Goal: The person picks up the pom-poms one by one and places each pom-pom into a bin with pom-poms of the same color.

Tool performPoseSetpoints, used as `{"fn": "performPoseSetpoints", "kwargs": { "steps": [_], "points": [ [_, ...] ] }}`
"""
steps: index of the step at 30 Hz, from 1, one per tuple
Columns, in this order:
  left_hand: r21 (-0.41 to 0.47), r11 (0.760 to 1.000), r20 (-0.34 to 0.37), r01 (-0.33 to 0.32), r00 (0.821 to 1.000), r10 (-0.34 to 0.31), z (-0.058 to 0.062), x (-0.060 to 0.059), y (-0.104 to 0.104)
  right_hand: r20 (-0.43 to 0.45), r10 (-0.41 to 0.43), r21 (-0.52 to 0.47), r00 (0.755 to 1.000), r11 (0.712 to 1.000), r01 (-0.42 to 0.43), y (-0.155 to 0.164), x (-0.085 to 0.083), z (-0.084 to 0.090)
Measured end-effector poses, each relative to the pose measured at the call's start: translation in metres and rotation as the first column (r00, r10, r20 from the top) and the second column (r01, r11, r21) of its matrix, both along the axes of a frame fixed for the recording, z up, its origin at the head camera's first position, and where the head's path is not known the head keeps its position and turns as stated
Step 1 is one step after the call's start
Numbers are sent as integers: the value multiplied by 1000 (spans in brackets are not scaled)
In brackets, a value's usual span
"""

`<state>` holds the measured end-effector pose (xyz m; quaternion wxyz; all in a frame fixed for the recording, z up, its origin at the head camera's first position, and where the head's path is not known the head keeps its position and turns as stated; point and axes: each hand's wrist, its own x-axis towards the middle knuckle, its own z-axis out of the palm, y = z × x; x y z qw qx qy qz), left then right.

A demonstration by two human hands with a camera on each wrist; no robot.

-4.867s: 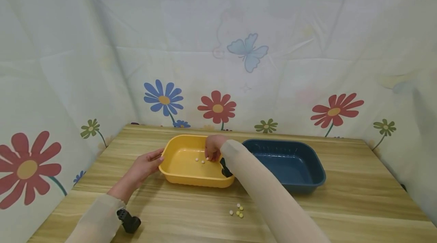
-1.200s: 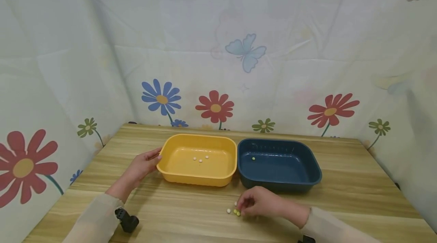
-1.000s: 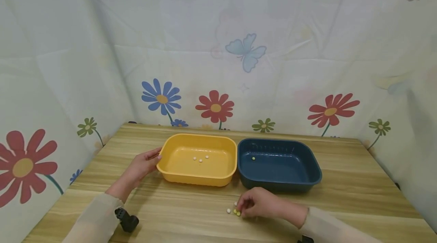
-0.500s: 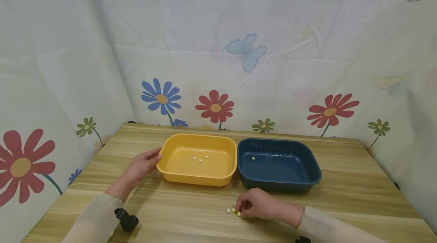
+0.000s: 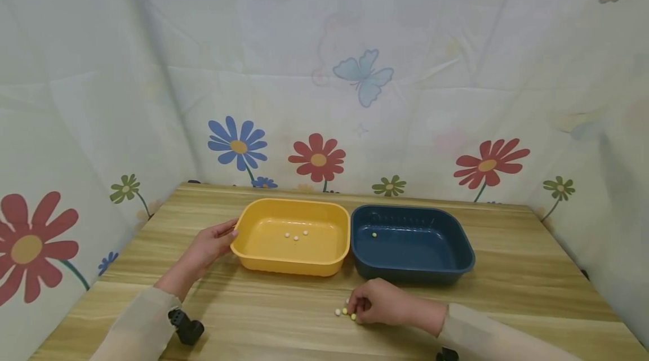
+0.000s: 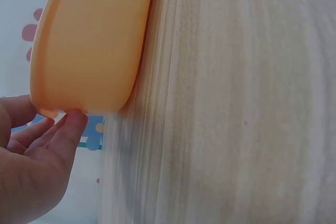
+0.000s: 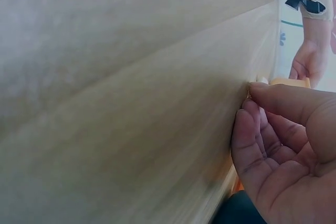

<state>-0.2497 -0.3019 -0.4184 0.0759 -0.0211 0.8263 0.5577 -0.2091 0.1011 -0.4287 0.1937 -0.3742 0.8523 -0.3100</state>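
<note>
Sorting looks partly done: three small white round beads (image 5: 296,235) lie in the glossy yellow rectangular plastic tub (image 5: 263,259), and one yellow-green bead (image 5: 374,234) sits in the dark blue plastic tub (image 5: 463,262) to its right. A small cluster of loose beads (image 5: 345,312), white and yellow, remains on the near part of the smooth wood-grain table (image 5: 532,271). The right hand (image 5: 382,302) has curled fingertips down on that cluster; whether a bead is pinched, I cannot tell. The left hand (image 5: 210,244) rests relaxed fingers against the yellow tub's left rim.

Bright, even light; soft shadows; blurred wrist views.
</note>
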Motion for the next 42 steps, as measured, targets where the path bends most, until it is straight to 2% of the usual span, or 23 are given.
{"fn": "performPoseSetpoints", "kwargs": {
  "steps": [5,10,14,23,32,37,42],
  "points": [
    [1,1000,-5,2,1000,-2,0,0,0,32,-9,-19,999,1000,10,1,-1,1],
    [-3,1000,4,-5,1000,5,1,0,1,112,-18,-64,994,998,25,6,-3,9],
    [2,1000,12,-9,1000,9,1,-1,1,179,-23,-77,984,996,37,12,-6,23],
    [3,1000,12,-13,1000,13,1,0,2,206,-69,-27,976,997,76,25,-18,64],
    [1,1000,13,-12,1000,12,0,-1,0,218,-111,4,969,994,113,43,-37,102],
    [0,1000,12,-14,1000,14,1,0,1,229,-105,-3,968,994,109,56,-53,115],
    [0,1000,16,-19,1000,19,1,1,2,221,-141,8,965,990,143,67,-73,123]
  ]
}}
